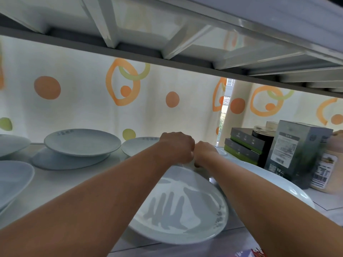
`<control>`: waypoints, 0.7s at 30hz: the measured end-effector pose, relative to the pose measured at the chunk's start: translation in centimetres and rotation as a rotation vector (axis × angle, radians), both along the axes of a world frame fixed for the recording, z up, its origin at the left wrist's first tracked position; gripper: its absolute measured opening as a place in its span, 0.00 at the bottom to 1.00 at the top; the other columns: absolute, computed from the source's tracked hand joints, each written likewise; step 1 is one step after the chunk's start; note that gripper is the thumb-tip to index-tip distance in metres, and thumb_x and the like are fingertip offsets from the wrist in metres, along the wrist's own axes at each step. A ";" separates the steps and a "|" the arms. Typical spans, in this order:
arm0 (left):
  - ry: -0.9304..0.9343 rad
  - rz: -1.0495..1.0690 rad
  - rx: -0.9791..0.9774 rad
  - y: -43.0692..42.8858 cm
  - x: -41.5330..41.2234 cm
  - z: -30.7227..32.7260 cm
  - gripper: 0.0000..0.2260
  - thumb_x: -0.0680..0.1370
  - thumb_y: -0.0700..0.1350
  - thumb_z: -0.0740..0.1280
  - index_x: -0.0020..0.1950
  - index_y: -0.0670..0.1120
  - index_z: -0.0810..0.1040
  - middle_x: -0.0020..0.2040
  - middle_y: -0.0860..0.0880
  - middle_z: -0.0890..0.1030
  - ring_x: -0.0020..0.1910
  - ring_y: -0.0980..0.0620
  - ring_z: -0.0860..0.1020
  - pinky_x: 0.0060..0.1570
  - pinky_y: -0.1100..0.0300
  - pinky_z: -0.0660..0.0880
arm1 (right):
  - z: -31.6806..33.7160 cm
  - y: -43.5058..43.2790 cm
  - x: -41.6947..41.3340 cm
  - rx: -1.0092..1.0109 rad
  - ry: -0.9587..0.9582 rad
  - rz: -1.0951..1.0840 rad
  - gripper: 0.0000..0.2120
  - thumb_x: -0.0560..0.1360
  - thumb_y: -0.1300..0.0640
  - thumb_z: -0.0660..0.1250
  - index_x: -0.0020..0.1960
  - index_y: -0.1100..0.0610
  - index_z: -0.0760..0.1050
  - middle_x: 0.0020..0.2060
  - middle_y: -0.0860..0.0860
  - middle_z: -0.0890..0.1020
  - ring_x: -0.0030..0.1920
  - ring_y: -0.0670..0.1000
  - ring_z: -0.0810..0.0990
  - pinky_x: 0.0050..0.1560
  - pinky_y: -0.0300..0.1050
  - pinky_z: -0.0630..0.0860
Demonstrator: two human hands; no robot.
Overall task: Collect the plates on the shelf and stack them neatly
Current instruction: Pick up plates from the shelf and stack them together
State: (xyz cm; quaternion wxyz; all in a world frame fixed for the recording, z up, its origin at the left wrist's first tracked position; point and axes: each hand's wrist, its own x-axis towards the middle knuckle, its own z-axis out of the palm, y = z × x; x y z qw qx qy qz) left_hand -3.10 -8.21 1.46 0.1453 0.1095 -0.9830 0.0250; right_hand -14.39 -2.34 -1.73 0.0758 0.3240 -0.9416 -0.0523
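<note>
Glossy glazed plate [185, 206], patterned cloth curtain [83, 101]

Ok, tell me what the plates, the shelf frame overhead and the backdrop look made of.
Plate in hand: likely glazed ceramic or melamine; glossy, mirrors the frame. Shelf frame: looks like white-painted metal, with square bars and a sheen. Backdrop: fabric curtain, woven texture, folds, printed circles.

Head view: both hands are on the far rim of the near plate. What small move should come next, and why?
Probably lift the plate by that far rim and carry it left onto the stacked pair. Both the left hand and right hand appear closed on its edge, and other plates lie scattered singly on the shelf, so the stack seems the likely destination.
</note>
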 end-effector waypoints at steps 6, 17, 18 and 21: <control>-0.007 -0.006 0.015 -0.5 0.6 -0.2 0.14 0.76 0.47 0.60 0.60 0.52 0.77 0.60 0.49 0.79 0.61 0.48 0.75 0.51 0.57 0.65 | -0.7 -0.5 -0.5 -0.130 0.027 -0.014 0.17 0.74 0.62 0.60 0.62 0.58 0.71 0.58 0.56 0.77 0.60 0.57 0.76 0.58 0.50 0.75; 0.023 -0.023 0.035 -0.8 1.2 0.0 0.15 0.77 0.50 0.60 0.64 0.56 0.75 0.64 0.49 0.77 0.64 0.48 0.73 0.59 0.55 0.67 | 0.0 0.1 -1.5 -0.288 0.340 -0.005 0.12 0.75 0.69 0.61 0.58 0.65 0.70 0.54 0.63 0.80 0.55 0.61 0.78 0.60 0.51 0.74; 0.027 -0.026 0.036 -0.8 1.2 0.1 0.15 0.77 0.50 0.60 0.64 0.56 0.74 0.64 0.50 0.77 0.64 0.48 0.73 0.59 0.55 0.67 | 0.3 0.4 -1.6 -0.292 0.383 0.013 0.13 0.74 0.69 0.62 0.59 0.65 0.69 0.53 0.63 0.80 0.55 0.61 0.78 0.60 0.51 0.75; 0.037 -0.032 0.034 -0.7 1.3 0.2 0.15 0.77 0.50 0.60 0.64 0.56 0.74 0.65 0.50 0.76 0.65 0.48 0.73 0.60 0.55 0.67 | 1.1 1.4 -1.6 -0.364 0.428 0.075 0.18 0.73 0.68 0.65 0.61 0.65 0.67 0.53 0.62 0.80 0.55 0.60 0.78 0.58 0.51 0.76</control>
